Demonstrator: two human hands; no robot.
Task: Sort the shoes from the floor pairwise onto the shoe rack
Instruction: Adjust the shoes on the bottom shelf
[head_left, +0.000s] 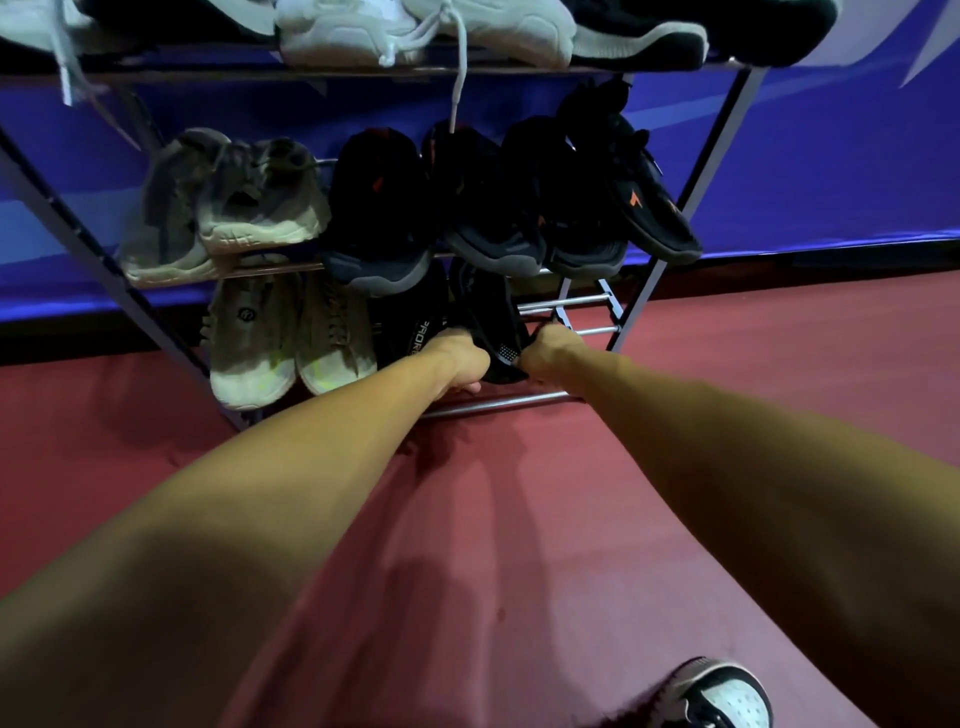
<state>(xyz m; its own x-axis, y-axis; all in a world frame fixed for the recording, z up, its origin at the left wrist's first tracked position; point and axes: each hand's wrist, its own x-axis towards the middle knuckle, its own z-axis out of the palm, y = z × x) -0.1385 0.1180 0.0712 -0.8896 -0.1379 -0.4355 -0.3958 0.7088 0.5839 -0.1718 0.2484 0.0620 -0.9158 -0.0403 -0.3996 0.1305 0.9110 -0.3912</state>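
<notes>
The floor (519, 493) is dark red, and behind the shoe rack (647, 291) there is a blue wall (831, 182). The rack has 3 shelves of metal bars.

On the top shelf stand white shoes (415, 26), and to the right of them dark shoes (727, 26); 1 white lace (457, 93) hangs down from this shelf. On the middle shelf a grey pair (228, 208) is on the left, and black shoes with orange marks (519, 208) fill the rest, close together, with toes pointing forward and down. On the bottom shelf a cream pair (291, 338) with yellow-green spots on the toes stands on the left. Just beside it, on the right, is the black pair (488, 312), and 1 of its shoes has white letters on the side. To the right of this pair the bars of the shelf are bare.

Both bare arms reach forward to the black pair. The left hand (457, 364) is on its near end, the thumb below and the fingers curled out of sight, grasping it. The right hand (550, 353) clenches the same pair from the right side, at a dotted heel part. I cannot tell exactly which shoe each finger touches.

At the bottom edge a grey and white shoe (727, 696) stands on the floor.
</notes>
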